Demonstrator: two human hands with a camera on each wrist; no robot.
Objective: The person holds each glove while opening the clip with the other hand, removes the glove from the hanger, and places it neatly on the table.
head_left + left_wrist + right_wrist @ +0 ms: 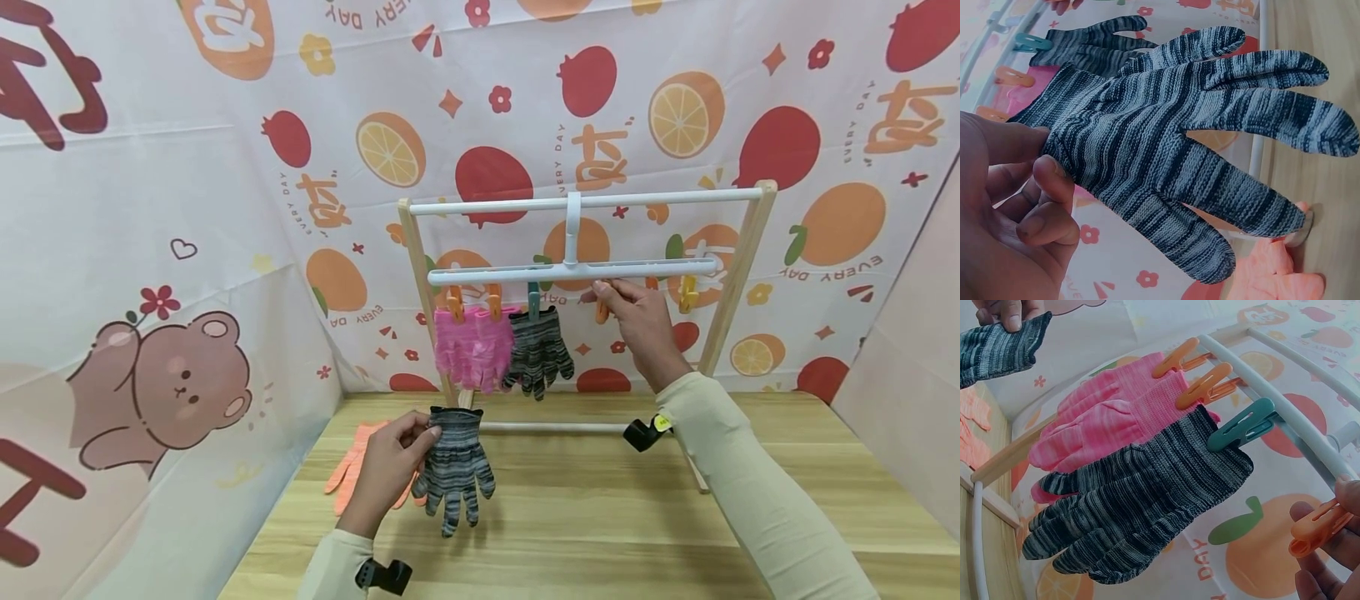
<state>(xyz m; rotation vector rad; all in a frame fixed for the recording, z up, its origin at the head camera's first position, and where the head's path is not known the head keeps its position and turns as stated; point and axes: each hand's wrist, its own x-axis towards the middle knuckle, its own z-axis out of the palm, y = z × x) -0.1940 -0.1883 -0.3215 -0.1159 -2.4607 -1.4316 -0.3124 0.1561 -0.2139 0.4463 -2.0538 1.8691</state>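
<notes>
My left hand pinches a black-and-grey striped glove by its cuff edge, and the glove's fingers hang down over the table. With thumb and fingers my right hand grips an orange clothespin just below the white hanger bar. Left of that hand, a matching striped glove hangs from a green clothespin. Beside it a pair of pink gloves hangs from two orange clothespins. The hanger's hook sits over the rack's top rail.
A wooden rack with white rails stands on the wood-grain table. Orange gloves lie at the table's left, behind my left hand. A yellow clothespin hangs near the bar's right end. Printed cloth lines the walls.
</notes>
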